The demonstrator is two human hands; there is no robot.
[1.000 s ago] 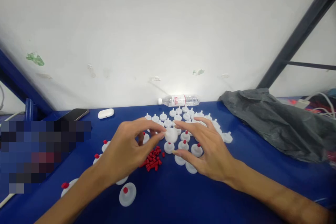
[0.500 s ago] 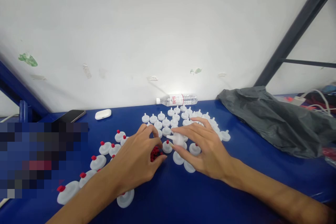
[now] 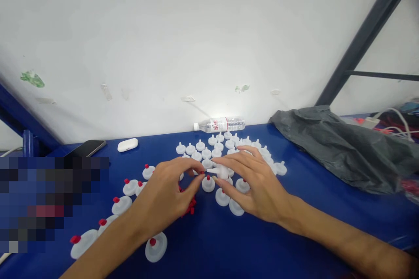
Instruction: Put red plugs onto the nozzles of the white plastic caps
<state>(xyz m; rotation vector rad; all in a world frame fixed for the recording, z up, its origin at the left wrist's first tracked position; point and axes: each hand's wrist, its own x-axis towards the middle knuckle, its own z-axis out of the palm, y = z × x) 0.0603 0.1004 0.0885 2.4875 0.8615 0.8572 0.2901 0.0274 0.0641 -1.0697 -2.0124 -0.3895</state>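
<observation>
My right hand (image 3: 258, 185) pinches a white round plastic cap (image 3: 221, 171) on its side, nozzle pointing left. My left hand (image 3: 163, 198) is closed in a pinch with its fingertips at that nozzle; whatever it holds is too small to make out. Under my left hand lies a pile of small red plugs (image 3: 190, 207), mostly hidden. White caps without plugs (image 3: 209, 148) stand in a cluster behind my hands. Caps with red plugs (image 3: 121, 204) lie to the left and near the front.
A clear water bottle (image 3: 219, 124) lies against the white wall. A phone (image 3: 85, 148) and a white earbud case (image 3: 127, 144) rest at the back left of the blue table (image 3: 209, 244). A grey plastic bag (image 3: 340, 148) covers the right side, with cables behind it.
My left hand dropped onto the red plugs half a second ago and has come back up to the nozzle of the white cap. My right hand kept hold of the cap, now turned sideways.
</observation>
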